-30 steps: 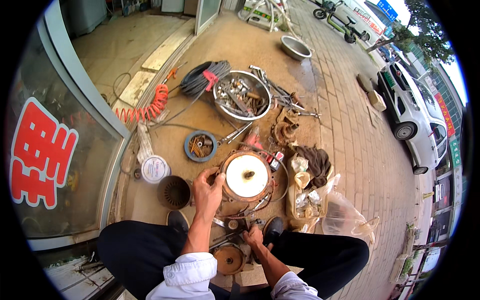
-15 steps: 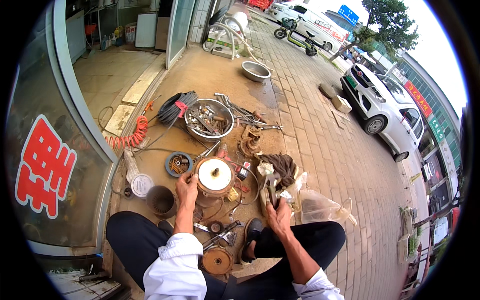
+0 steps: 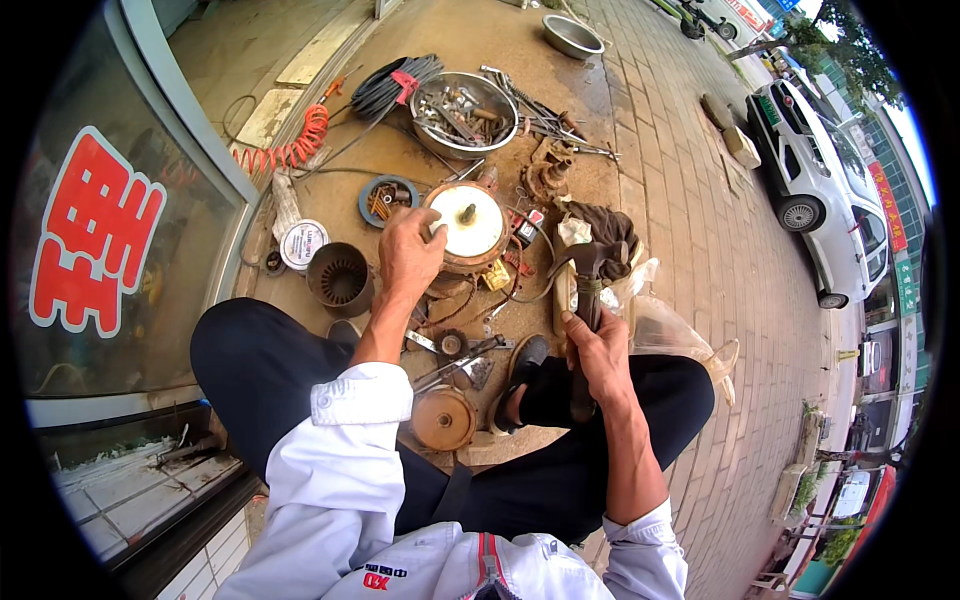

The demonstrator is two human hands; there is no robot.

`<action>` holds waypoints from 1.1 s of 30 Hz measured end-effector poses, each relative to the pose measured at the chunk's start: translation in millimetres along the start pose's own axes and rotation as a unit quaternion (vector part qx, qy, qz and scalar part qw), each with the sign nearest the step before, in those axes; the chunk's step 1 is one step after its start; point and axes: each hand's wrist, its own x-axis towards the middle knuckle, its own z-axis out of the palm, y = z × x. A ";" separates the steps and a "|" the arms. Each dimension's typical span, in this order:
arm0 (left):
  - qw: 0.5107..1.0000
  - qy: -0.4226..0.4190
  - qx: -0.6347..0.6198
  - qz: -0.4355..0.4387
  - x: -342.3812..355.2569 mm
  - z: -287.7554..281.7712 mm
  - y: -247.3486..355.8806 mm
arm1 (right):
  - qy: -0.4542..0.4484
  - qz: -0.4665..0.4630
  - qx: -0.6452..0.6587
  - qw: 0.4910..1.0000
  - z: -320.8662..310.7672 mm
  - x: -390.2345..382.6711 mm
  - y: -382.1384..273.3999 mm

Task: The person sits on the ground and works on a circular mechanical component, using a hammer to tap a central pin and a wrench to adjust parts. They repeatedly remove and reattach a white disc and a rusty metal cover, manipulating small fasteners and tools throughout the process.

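Note:
Between my knees stands a rusty, round motor body (image 3: 470,257) with a white disc (image 3: 474,215) on top and a short shaft at its centre. My left hand (image 3: 410,255) grips its left rim, fingertips at the disc's edge. To the right, my right hand (image 3: 602,350) is wrapped round the handle of a hammer (image 3: 589,295), whose dark head points away from me. Its head overlaps a dark rag (image 3: 612,228) and a plastic bag (image 3: 665,330) from this view. A ribbed metal cylinder (image 3: 340,278) stands left of the motor body.
A metal basin (image 3: 510,100) full of loose parts sits beyond the motor body, beside a black cable coil (image 3: 385,85) and several tools. A blue-grey ring dish (image 3: 378,200) holds bolts. Nearer lie a rusty round cover (image 3: 443,418) and a small red-and-black device (image 3: 526,228). A glass door (image 3: 190,220) borders the left.
My right hand has raised the hammer into plain view from beside the bag. My left hand has shifted slightly on the motor body's rim. The view has tilted down toward my lap.

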 end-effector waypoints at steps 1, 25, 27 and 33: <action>1.000 -0.022 0.000 -0.017 -1.2 -0.2 4.5 | 0.002 -0.003 0.005 1.000 1.9 3.1 -1.1; 0.999 -0.043 0.003 -0.009 10.7 14.6 14.6 | -0.047 0.056 0.037 0.997 23.5 2.5 -9.8; 0.989 -0.041 -0.107 -0.090 15.3 12.1 8.5 | -0.047 0.055 0.036 0.997 23.2 2.6 -8.2; 0.957 -0.065 -0.235 -0.159 18.1 6.8 -6.0 | -0.045 0.062 0.041 0.996 24.3 3.0 -10.0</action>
